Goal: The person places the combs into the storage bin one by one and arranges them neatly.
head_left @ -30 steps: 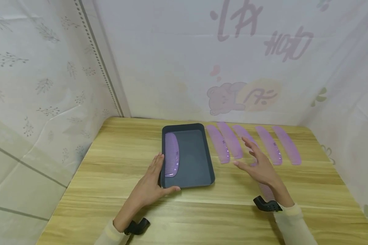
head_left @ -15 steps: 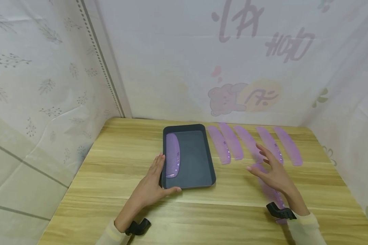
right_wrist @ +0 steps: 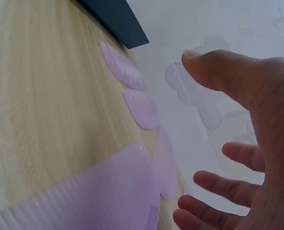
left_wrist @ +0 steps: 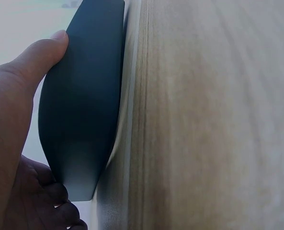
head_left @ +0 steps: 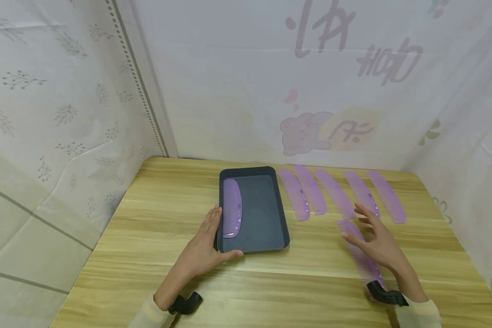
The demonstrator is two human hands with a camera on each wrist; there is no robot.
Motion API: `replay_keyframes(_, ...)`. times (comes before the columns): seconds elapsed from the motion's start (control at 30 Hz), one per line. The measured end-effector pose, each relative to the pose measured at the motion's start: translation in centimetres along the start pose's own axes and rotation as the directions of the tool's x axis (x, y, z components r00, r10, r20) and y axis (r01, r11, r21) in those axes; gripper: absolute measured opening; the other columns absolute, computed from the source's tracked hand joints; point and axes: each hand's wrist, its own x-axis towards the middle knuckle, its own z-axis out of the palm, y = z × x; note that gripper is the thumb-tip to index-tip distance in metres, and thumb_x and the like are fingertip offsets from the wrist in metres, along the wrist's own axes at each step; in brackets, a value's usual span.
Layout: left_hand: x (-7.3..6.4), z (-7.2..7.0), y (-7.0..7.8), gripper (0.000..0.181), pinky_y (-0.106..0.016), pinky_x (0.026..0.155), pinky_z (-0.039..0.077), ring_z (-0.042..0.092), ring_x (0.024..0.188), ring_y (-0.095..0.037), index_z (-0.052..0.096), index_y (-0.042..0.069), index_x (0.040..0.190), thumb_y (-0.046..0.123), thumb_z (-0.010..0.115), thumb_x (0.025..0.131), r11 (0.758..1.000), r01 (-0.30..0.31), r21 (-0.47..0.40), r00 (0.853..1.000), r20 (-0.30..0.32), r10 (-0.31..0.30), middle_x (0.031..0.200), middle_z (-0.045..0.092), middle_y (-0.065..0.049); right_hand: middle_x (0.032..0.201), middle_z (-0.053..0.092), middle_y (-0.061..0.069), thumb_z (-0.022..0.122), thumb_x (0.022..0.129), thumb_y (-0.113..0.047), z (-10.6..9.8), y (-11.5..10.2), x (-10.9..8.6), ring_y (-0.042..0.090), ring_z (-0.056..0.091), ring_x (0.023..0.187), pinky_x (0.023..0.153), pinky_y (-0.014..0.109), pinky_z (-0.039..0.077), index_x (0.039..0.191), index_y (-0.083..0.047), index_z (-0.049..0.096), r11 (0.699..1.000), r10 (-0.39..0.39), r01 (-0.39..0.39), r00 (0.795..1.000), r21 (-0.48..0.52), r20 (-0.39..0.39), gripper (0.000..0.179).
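Observation:
My left hand (head_left: 202, 250) rests against a dark grey rectangular tray (head_left: 262, 214), fingers along its left side and thumb at the near edge. In the left wrist view, the thumb touches the upper part of the tray's wall (left_wrist: 84, 96). Inside the tray, one purple comb (head_left: 233, 209) lies along the left wall. With fingers spread and nothing held, my right hand (head_left: 379, 243) hovers over another purple comb (head_left: 357, 250), partly covering it. That comb's toothed end (right_wrist: 98, 191) shows large in the right wrist view, apart from the fingertips.
Several purple combs lie slanted in a row right of the tray, from the leftmost comb (head_left: 294, 195) to the rightmost comb (head_left: 387, 197). They rest on a wooden table (head_left: 156, 200). Printed curtains (head_left: 229, 91) hang behind the table and at both sides.
My right hand has moved right and toward me, from above the row of combs to above the nearer single comb. The left hand, tray and combs stay in place.

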Motion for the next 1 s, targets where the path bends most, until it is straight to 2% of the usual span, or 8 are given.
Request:
replay_keyframes(0.07, 0.0, 0.0, 0.0, 0.136, -0.056, 0.125, 0.027, 0.007, 0.162, -0.026, 0.007, 0.014, 0.166, 0.088, 0.067, 0.070, 1.000, 0.002, -0.004, 1.000, 0.002, -0.002, 0.175, 0.005, -0.004, 0.155, 0.043, 0.022, 0.080, 0.091, -0.029, -0.2, 0.1, -0.3, 0.045, 0.050, 0.129, 0.098, 0.055, 0.049, 0.164, -0.017, 0.024, 1.000, 0.018, -0.018, 1.000, -0.008, 0.003, 0.093)
replay_keyframes(0.1, 0.0, 0.0, 0.0, 0.136, -0.056, 0.125, 0.027, 0.007, 0.162, -0.026, 0.007, 0.014, 0.166, 0.088, 0.067, 0.070, 1.000, 0.003, -0.005, 1.000, 0.002, -0.003, 0.175, 0.005, -0.004, 0.153, 0.044, 0.022, 0.080, 0.091, -0.030, -0.3, 0.2, -0.4, 0.045, 0.051, 0.128, 0.098, 0.051, 0.052, 0.164, -0.017, 0.024, 1.000, 0.027, -0.027, 1.000, -0.010, 0.007, 0.093)
replay_keyframes(0.17, 0.0, 0.0, 0.1, 0.136, -0.057, 0.125, 0.028, 0.007, 0.162, -0.026, 0.006, 0.015, 0.166, 0.088, 0.067, 0.070, 1.000, 0.005, -0.006, 1.000, 0.004, -0.005, 0.175, 0.005, -0.004, 0.150, 0.046, 0.022, 0.079, 0.092, -0.030, -0.6, 0.4, -0.6, 0.045, 0.054, 0.126, 0.097, 0.034, 0.054, 0.164, -0.018, 0.025, 0.999, 0.046, -0.046, 0.999, -0.006, 0.013, 0.091)
replay_keyframes(0.23, 0.0, 0.0, 0.1, 0.136, -0.057, 0.125, 0.028, 0.007, 0.162, -0.026, 0.006, 0.015, 0.166, 0.089, 0.067, 0.069, 1.000, 0.006, -0.007, 1.000, 0.004, -0.006, 0.175, 0.005, -0.004, 0.147, 0.048, 0.022, 0.079, 0.092, -0.030, -0.9, 0.6, -0.9, 0.045, 0.055, 0.123, 0.090, 0.018, 0.051, 0.163, -0.016, 0.026, 0.998, 0.059, -0.059, 0.998, -0.002, 0.018, 0.090)
replay_keyframes(0.3, 0.0, 0.0, 0.1, 0.136, -0.057, 0.125, 0.028, 0.007, 0.162, -0.025, 0.006, 0.015, 0.167, 0.089, 0.067, 0.069, 1.000, 0.007, -0.007, 1.000, 0.004, -0.007, 0.175, 0.004, -0.003, 0.143, 0.050, 0.023, 0.078, 0.092, -0.029, -1.1, 0.9, -1.1, 0.043, 0.056, 0.121, 0.087, 0.009, 0.048, 0.162, -0.012, 0.028, 0.998, 0.064, -0.064, 0.998, 0.003, 0.026, 0.087)
replay_keyframes(0.57, 0.0, 0.0, 0.1, 0.136, -0.056, 0.126, 0.026, 0.007, 0.162, -0.025, 0.006, 0.014, 0.166, 0.087, 0.068, 0.070, 1.000, 0.007, -0.006, 1.000, 0.005, -0.007, 0.175, 0.003, -0.003, 0.132, 0.060, 0.022, 0.080, 0.090, -0.030, -1.6, 1.8, -1.8, 0.017, 0.060, 0.105, 0.081, 0.019, 0.054, 0.153, -0.004, 0.043, 0.995, 0.076, -0.071, 0.995, -0.075, 0.068, 0.077)
replay_keyframes(0.77, 0.0, 0.1, 0.1, 0.136, -0.055, 0.126, 0.025, 0.008, 0.162, -0.026, 0.006, 0.014, 0.166, 0.087, 0.068, 0.070, 1.000, 0.005, -0.003, 1.000, 0.000, -0.005, 0.175, 0.005, -0.004, 0.133, 0.059, 0.024, 0.086, 0.084, -0.034, -2.1, 1.8, -2.1, 0.024, 0.059, 0.106, 0.078, 0.019, 0.052, 0.152, -0.003, 0.044, 0.988, 0.141, -0.131, 0.981, -0.083, 0.133, 0.086)
replay_keyframes(1.0, 0.0, 0.0, 0.1, 0.135, -0.055, 0.126, 0.025, 0.007, 0.162, -0.026, 0.006, 0.014, 0.166, 0.086, 0.069, 0.070, 1.000, 0.005, -0.008, 1.000, 0.003, -0.005, 0.175, 0.004, -0.003, 0.113, 0.058, 0.014, 0.092, 0.075, -0.021, -1.8, 1.5, -2.2, 0.009, 0.048, 0.083, 0.064, 0.021, 0.044, 0.145, 0.003, 0.050, 0.986, 0.162, -0.155, 0.976, -0.059, 0.148, 0.086)
